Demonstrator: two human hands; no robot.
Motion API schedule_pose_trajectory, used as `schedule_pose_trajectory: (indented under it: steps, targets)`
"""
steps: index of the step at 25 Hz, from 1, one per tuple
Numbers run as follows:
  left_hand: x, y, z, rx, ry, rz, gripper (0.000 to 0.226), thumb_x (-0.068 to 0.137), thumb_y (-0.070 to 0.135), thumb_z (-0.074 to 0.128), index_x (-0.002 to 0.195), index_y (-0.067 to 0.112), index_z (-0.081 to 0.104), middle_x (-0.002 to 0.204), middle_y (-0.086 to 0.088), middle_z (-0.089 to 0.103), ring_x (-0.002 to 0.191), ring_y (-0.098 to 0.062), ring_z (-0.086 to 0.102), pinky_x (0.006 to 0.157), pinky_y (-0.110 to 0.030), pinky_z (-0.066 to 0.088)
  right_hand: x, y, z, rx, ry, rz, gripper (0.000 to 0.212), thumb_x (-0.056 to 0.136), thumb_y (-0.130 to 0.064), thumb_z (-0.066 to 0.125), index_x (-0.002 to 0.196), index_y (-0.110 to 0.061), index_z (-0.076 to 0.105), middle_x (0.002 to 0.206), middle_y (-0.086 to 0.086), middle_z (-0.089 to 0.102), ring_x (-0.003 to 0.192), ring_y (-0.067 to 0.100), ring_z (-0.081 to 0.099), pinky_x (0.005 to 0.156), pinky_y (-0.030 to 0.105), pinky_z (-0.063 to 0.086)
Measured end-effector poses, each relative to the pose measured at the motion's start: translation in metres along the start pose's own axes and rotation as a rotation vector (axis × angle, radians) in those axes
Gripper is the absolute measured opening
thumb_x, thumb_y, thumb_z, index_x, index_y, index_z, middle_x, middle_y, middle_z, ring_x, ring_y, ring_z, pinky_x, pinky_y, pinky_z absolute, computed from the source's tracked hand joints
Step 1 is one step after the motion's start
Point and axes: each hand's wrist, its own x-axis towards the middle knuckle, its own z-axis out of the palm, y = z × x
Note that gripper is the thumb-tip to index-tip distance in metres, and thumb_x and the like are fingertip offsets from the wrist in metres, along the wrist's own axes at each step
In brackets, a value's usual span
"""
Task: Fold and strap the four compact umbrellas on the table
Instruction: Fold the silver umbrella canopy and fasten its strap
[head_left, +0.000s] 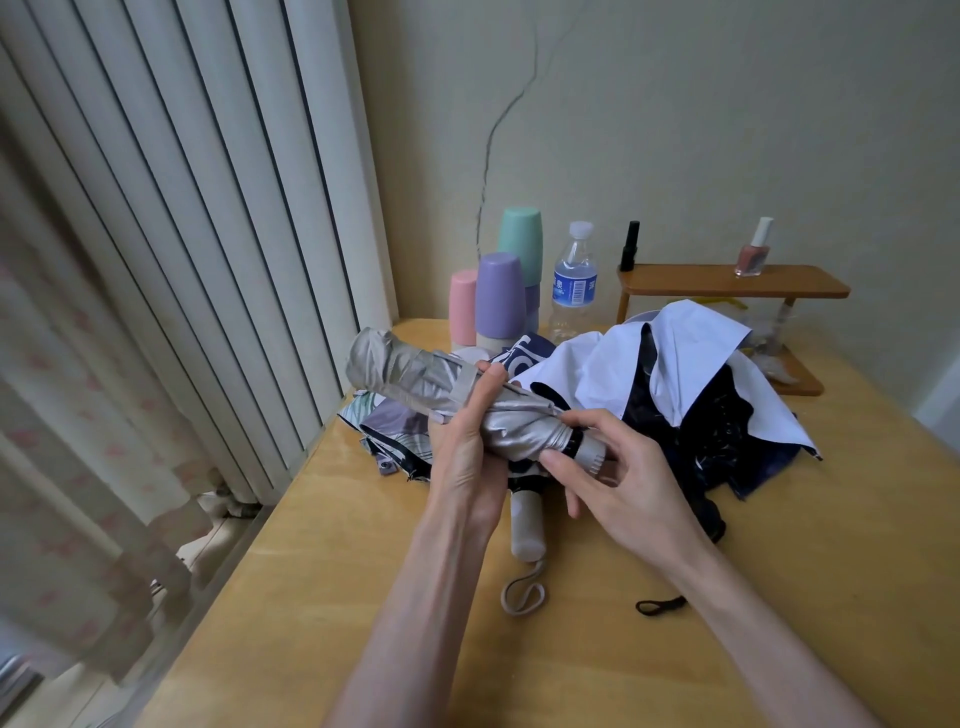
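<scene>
Here, silver umbrella (415, 387) gripped in left hand (467, 452); right hand (631, 486) fingers (587, 420) pinch handle (592, 453).

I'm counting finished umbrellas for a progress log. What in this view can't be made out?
Head view:
- strap fastening of the silver umbrella: the left hand covers it.
- how many umbrellas lie in the pile: the white-and-navy canopy drapes over them.
- what the black wrist loop joins: the right forearm cuts across it.
</scene>
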Motion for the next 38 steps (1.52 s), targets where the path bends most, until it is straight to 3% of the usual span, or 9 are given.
schedule_pose_trajectory:
  steps: [7, 10, 12, 15, 19, 24, 30, 35, 38]
  targets:
    - [0.007, -0.003, -0.003, -0.053, -0.051, 0.033, 0.03, 0.083, 0.023, 0.08, 0.105, 0.009, 0.063, 0.087, -0.002, 0.067, 0.085, -0.015, 0.073, 0.072, -0.03, 0.06, 0.001, -0.005, 0.001, 0.201, -0.113, 0.25, 0.038, 0.096, -0.045, 0.063, 0.11, -0.01, 0.066, 0.07, 0.015, 0.067, 0.052, 0.034, 0.062, 0.043, 0.021, 0.028]
    - [0.011, -0.006, -0.005, 0.001, -0.012, 0.025, 0.017, 0.091, 0.019, 0.078, 0.097, 0.01, 0.065, 0.081, -0.002, 0.065, 0.072, -0.016, 0.066, 0.069, -0.03, 0.058, 0.0, -0.014, -0.006, -0.01, -0.091, 0.193, 0.034, 0.098, -0.054, 0.06, 0.105, -0.023, 0.07, 0.07, 0.007, 0.073, 0.047, 0.028, 0.06, 0.046, 0.022, 0.039]
    - [0.012, -0.005, -0.006, 0.068, -0.023, -0.003, 0.012, 0.092, 0.015, 0.078, 0.092, 0.011, 0.067, 0.079, -0.004, 0.067, 0.069, -0.017, 0.065, 0.071, -0.032, 0.057, 0.002, -0.02, -0.014, -0.266, 0.093, 0.061, 0.033, 0.096, -0.058, 0.061, 0.097, -0.027, 0.071, 0.062, 0.0, 0.07, 0.046, 0.017, 0.058, 0.053, 0.028, 0.046]
    - [0.011, -0.002, -0.006, 0.267, -0.128, -0.039, 0.014, 0.084, 0.009, 0.084, 0.088, 0.009, 0.071, 0.08, -0.012, 0.07, 0.068, -0.022, 0.068, 0.07, -0.038, 0.06, 0.012, -0.028, -0.015, -0.404, 0.332, -0.096, 0.029, 0.091, -0.055, 0.071, 0.099, -0.027, 0.073, 0.074, -0.011, 0.072, 0.056, 0.01, 0.062, 0.057, 0.021, 0.046]
    - [0.01, -0.007, -0.005, 0.496, -0.229, -0.049, 0.033, 0.082, 0.002, 0.083, 0.112, -0.007, 0.072, 0.101, -0.03, 0.075, 0.085, -0.034, 0.071, 0.074, -0.045, 0.062, 0.025, -0.03, 0.003, -0.235, 0.266, -0.035, 0.021, 0.088, -0.046, 0.081, 0.096, -0.026, 0.078, 0.088, -0.017, 0.074, 0.087, 0.005, 0.07, 0.073, 0.013, 0.049]
    - [0.01, -0.003, -0.008, 0.631, -0.266, -0.062, 0.028, 0.083, -0.005, 0.082, 0.11, 0.0, 0.076, 0.092, -0.012, 0.078, 0.081, -0.026, 0.074, 0.071, -0.036, 0.062, 0.025, -0.022, -0.004, -0.169, 0.241, 0.038, 0.012, 0.098, -0.024, 0.073, 0.093, -0.019, 0.083, 0.085, -0.012, 0.079, 0.087, 0.006, 0.075, 0.081, 0.034, 0.061]
    - [0.011, 0.0, -0.015, 0.64, -0.337, -0.07, 0.029, 0.078, -0.001, 0.084, 0.104, -0.007, 0.073, 0.092, -0.022, 0.072, 0.077, -0.026, 0.07, 0.066, -0.037, 0.061, 0.023, -0.034, -0.013, -0.043, 0.085, 0.257, 0.022, 0.087, -0.043, 0.083, 0.098, -0.025, 0.079, 0.077, -0.006, 0.079, 0.072, 0.005, 0.075, 0.066, 0.018, 0.053]
    - [0.013, -0.002, -0.017, 0.735, -0.275, 0.013, 0.016, 0.081, -0.009, 0.082, 0.094, -0.002, 0.076, 0.087, -0.024, 0.075, 0.079, -0.026, 0.071, 0.073, -0.036, 0.061, 0.025, -0.026, -0.005, -0.018, 0.147, 0.234, 0.002, 0.092, -0.019, 0.081, 0.094, -0.019, 0.082, 0.077, -0.002, 0.079, 0.07, 0.009, 0.075, 0.062, 0.015, 0.052]
    - [0.014, -0.001, -0.017, 0.722, -0.292, -0.014, 0.023, 0.081, -0.006, 0.084, 0.103, -0.003, 0.075, 0.095, -0.024, 0.076, 0.081, -0.027, 0.072, 0.078, -0.043, 0.062, 0.027, -0.02, -0.006, -0.037, 0.182, 0.2, 0.009, 0.098, -0.017, 0.074, 0.093, -0.021, 0.08, 0.08, -0.004, 0.079, 0.075, 0.006, 0.074, 0.067, 0.016, 0.055]
